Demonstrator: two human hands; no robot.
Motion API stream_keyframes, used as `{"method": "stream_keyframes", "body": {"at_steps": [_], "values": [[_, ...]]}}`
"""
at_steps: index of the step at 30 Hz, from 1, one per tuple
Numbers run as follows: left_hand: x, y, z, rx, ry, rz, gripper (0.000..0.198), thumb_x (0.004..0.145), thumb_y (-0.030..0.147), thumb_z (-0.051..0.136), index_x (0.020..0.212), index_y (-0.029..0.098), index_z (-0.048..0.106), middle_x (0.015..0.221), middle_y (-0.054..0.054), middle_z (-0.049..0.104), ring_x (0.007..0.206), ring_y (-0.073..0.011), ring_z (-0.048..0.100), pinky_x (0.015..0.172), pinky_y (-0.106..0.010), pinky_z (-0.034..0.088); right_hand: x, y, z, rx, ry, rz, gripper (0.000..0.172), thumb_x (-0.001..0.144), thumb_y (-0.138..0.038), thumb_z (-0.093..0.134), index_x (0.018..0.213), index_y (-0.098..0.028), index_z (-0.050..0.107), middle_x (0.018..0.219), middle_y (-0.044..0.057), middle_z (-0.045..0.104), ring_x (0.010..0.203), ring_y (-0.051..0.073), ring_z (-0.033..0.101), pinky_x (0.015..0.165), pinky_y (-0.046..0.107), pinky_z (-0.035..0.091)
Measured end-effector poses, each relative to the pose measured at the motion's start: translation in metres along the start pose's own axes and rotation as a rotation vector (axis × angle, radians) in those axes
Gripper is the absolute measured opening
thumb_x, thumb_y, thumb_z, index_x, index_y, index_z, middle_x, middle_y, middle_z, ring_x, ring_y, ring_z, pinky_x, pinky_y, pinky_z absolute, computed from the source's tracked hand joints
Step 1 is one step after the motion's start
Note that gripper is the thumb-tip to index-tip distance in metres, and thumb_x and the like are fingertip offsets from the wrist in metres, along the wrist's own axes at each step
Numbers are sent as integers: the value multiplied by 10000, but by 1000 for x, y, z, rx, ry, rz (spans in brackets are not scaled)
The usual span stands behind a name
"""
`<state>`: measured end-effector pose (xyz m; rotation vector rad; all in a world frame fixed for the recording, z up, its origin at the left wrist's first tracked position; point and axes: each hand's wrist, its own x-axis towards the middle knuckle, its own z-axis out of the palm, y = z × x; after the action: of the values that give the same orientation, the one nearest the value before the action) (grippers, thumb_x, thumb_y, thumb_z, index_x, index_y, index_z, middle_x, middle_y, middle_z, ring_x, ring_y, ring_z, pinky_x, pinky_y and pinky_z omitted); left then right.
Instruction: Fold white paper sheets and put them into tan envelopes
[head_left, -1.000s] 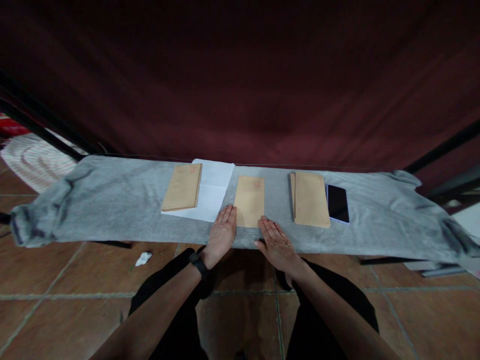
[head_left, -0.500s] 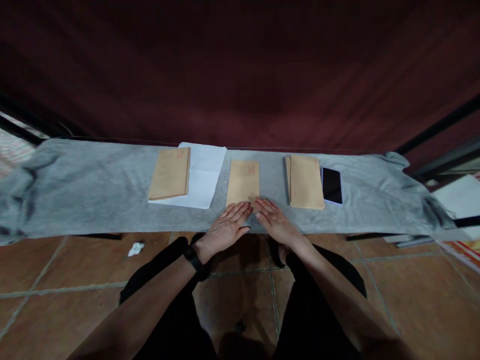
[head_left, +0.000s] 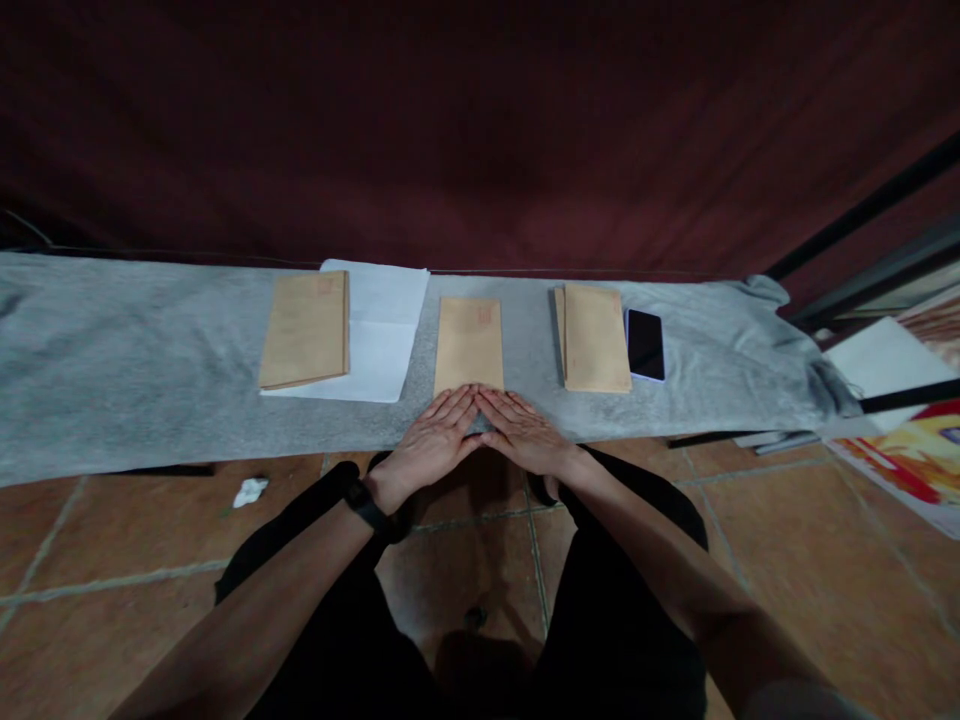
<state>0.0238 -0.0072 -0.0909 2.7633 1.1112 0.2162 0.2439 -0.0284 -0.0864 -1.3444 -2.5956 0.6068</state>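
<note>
While both hands meet at the centre of the frame, the thin tan paper envelope with a small reddish printed mark lies flat beneath their fingertips, its lower edge covered. The left hand and the right hand are flattened, fingers extended and grasping nothing; their tips converge to a blunt point. Because the fingers hide that lower edge, the pressure on the paper cannot be judged with certainty.

The tabletop, draped in soft grey cloth, is the likeliest source of trouble: a firm stroke could ruck the fabric and crease or skew the envelope. Uneven pressure from the two hands might likewise turn it askew. A pull toward the bottom of the frame could carry it over the near edge, which runs close below, above the brown tiled floor.

Left of centre, a tan paper envelope stack rests partly on a creased white paper sheet; a sleeveless forearm or elbow sweeping that way could drag both together. Right of centre, a second tan envelope stack, its layers misaligned, could fan apart if knocked, and might nudge the dark-screened phone with a pale purple rim just beside it.
</note>
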Motion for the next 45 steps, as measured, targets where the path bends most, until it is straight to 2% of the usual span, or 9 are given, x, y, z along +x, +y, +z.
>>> {"method": "stream_keyframes", "body": {"at_steps": [4, 7, 19, 24, 29, 31, 36, 42, 45], "values": [[-3, -1, -4, 0, -5, 1, 654, 1037, 478, 360, 1568, 108, 267, 1630, -140, 281, 1523, -223, 221, 1261, -413, 168, -4, 11, -2, -28, -3, 17, 650, 1047, -551, 230, 1601, -216, 179, 1647, 50, 237, 1530, 195, 195, 1276, 449, 144], [-9, -5, -7, -2, 16, -14, 668, 1031, 486, 371, 1572, 111, 257, 1635, -143, 267, 1526, -234, 211, 1256, -421, 190, -6, 12, -2, -59, 7, 6, 625, 1051, -533, 242, 1594, -225, 213, 1648, 40, 231, 1529, 194, 199, 1275, 446, 149], [-26, -12, -8, 49, 107, -128, 658, 1020, 494, 401, 1529, 81, 344, 1592, -188, 344, 1499, -268, 287, 1227, -436, 266, -19, 14, -6, -124, 51, 95, 617, 1049, -482, 318, 1592, -208, 215, 1641, 68, 256, 1522, 206, 233, 1260, 469, 196], [-20, -10, -13, 79, 140, -184, 591, 1021, 475, 407, 1420, 49, 498, 1499, -229, 472, 1411, -304, 446, 1161, -449, 363, -13, 11, -7, -122, 137, 94, 605, 1049, -468, 337, 1587, -206, 244, 1625, 90, 306, 1509, 215, 276, 1253, 483, 220], [-10, -7, -17, 57, 176, -221, 408, 1015, 278, 415, 1322, 76, 593, 1393, -213, 590, 1320, -294, 549, 1091, -450, 428, 6, -4, 3, -102, 185, -30, 598, 1047, -453, 354, 1585, -212, 252, 1616, 88, 332, 1502, 213, 295, 1244, 474, 259], [-7, -7, -19, 35, 184, -256, 360, 1000, 217, 424, 1280, 106, 621, 1374, -192, 611, 1285, -288, 575, 1059, -446, 452, 10, -10, 10, -126, 188, -57, 621, 1039, -458, 378, 1583, -187, 253, 1616, 104, 327, 1503, 220, 293, 1245, 470, 261], [1, -10, -22, -21, 222, -346, 296, 977, 221, 489, 1221, 135, 633, 1362, -167, 602, 1229, -280, 582, 1054, -428, 458, 11, -16, 20, -192, 223, -42, 642, 1033, -455, 395, 1581, -155, 250, 1622, 129, 304, 1504, 224, 291, 1243, 466, 266], [12, -12, -16, -113, 265, -491, 439, 881, 186, 626, 1312, 152, 545, 1192, -133, 611, 1133, -274, 584, 1000, -409, 484, 16, -19, 26, -257, 249, -2, 686, 1015, -481, 431, 1561, -90, 292, 1621, 165, 291, 1510, 266, 272, 1242, 463, 263], [19, -17, -13, -252, 317, -585, 569, 823, 182, 686, 1359, 168, 495, 1125, -102, 615, 1081, -260, 594, 966, -401, 495, 18, -21, 30, -267, 264, 9, 695, 1010, -484, 441, 1561, -88, 290, 1617, 168, 299, 1508, 274, 274, 1240, 471, 260]]}}
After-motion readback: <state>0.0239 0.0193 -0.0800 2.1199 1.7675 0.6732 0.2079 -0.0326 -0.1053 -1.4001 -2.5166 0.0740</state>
